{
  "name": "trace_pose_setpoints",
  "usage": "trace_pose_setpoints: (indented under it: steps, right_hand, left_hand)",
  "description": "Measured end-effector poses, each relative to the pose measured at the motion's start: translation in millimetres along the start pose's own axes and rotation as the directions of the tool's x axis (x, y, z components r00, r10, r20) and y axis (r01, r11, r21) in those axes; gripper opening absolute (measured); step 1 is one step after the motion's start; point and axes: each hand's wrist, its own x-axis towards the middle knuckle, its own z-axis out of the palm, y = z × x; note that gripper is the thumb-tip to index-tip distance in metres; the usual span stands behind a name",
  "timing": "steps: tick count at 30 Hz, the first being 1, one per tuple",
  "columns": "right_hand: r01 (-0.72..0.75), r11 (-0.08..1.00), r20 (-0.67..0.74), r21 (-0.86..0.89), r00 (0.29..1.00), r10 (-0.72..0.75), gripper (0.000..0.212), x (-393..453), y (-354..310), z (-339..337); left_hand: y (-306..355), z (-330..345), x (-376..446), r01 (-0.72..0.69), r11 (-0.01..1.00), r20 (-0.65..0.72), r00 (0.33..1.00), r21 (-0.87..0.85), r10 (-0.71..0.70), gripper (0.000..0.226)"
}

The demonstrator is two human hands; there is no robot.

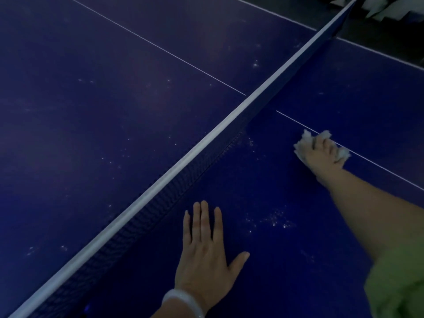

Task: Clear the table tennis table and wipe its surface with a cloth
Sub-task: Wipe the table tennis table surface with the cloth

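One white cloth [321,145] was bunched under the right hand [322,152], lying on the blue desk [263,180] at the right of the scene, right on the thin white centre line [378,164] and well to the right of the net [174,177]. The cloth was grasped by the curled fingers [331,149] of that hand, with crumpled white edges showing on the far side and at both sides of the knuckles. The right forearm was stretched out from the near right corner, where a light green sleeve [397,283] was seen.

The left hand [204,255] was laid flat on the desk nearer the viewer, just beside the net, its fingers [202,221] straight and released, pointing away, with the thumb spread to the right; nothing was held by it. A pale bangle [183,300] was worn on the left wrist.

Small whitish specks [273,220] were scattered on the surface between the two hands, and more were seen across the half to the left of the net. At the far right corner, beyond the desk edge, some pale crumpled material [385,8] was visible, too blurred to identify.
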Motion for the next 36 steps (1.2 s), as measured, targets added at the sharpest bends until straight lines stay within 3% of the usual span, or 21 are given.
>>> trace_pose_setpoints:
  steps: [2, 4, 9, 12, 17, 19, 22, 24, 26, 28, 31, 33, 36]
  right_hand:
    - [0.012, 1.000, 0.028, 0.020, 1.000, -0.013, 0.065, 9.3, -28.1, 1.9]
    - [0.118, 0.993, 0.053, -0.015, 0.992, -0.117, 0.062, 13.4, -61.3, 10.6]
    - [0.357, 0.892, 0.175, -0.277, 0.932, -0.319, 0.067, -24.3, -116.9, 56.0]
    - [0.449, 0.831, 0.146, -0.329, 0.893, -0.425, 0.065, -75.2, -107.4, 83.7]
    - [0.666, 0.670, 0.152, -0.329, 0.737, -0.658, 0.064, -146.2, -34.1, 99.2]
    - [0.544, 0.738, 0.033, -0.400, 0.813, -0.581, 0.067, -130.5, 8.3, 77.5]
    - [0.087, 0.951, -0.104, -0.297, 0.987, -0.123, 0.067, -101.2, 65.3, 38.1]
    - [-0.116, 0.971, -0.061, -0.209, 0.992, 0.106, 0.066, -106.2, 68.3, 34.5]
    - [-0.064, 0.971, -0.079, -0.230, 0.996, 0.047, 0.065, -133.1, 45.3, 54.4]
    - [0.176, 0.942, -0.075, -0.286, 0.976, -0.205, 0.066, -174.7, 18.6, 82.0]
    - [0.467, 0.808, 0.046, -0.359, 0.874, -0.485, 0.068, -218.6, 21.8, 97.0]
    - [0.430, 0.803, 0.016, -0.412, 0.885, -0.465, 0.066, -215.6, 59.9, 83.4]
    - [0.044, 0.936, -0.120, -0.350, 0.989, -0.092, 0.067, -223.0, 129.7, 60.1]
  left_hand:
    - [0.9, 0.0, 1.3, 0.004, 1.000, 0.011, 1.000, 0.003, -0.004, 0.098]
    - [2.7, -1.1, 2.1, 0.015, 1.000, 0.032, 0.999, -0.008, -0.015, 0.099]
    - [-2.2, 6.1, 2.3, 0.027, 0.999, 0.078, 0.997, 0.023, -0.029, 0.103]
    - [-2.7, 7.2, 4.6, 0.038, 0.998, 0.097, 0.994, 0.050, -0.042, 0.102]
    - [-2.2, 3.7, 2.5, 0.044, 0.998, 0.070, 0.996, 0.045, -0.047, 0.104]
    - [-0.8, 2.9, 1.1, 0.024, 0.999, 0.036, 0.999, 0.021, -0.025, 0.100]
    - [-0.2, 4.5, 1.6, 0.012, 1.000, 0.015, 1.000, 0.021, -0.012, 0.101]
    - [-1.1, 7.9, 2.3, 0.023, 0.999, 0.020, 1.000, 0.041, -0.024, 0.103]
    - [-1.0, 8.3, 1.8, 0.030, 0.997, 0.020, 0.999, 0.069, -0.031, 0.103]
    - [-1.1, 8.2, 0.7, 0.026, 0.996, 0.003, 1.000, 0.083, -0.026, 0.103]
    - [-3.1, 9.3, 0.4, 0.013, 0.996, -0.019, 1.000, 0.084, -0.012, 0.104]
    - [-3.4, 9.6, 1.0, 0.016, 0.996, -0.027, 1.000, 0.084, -0.013, 0.105]
    - [-2.3, 9.6, 2.4, 0.012, 0.997, -0.038, 0.999, 0.071, -0.009, 0.105]
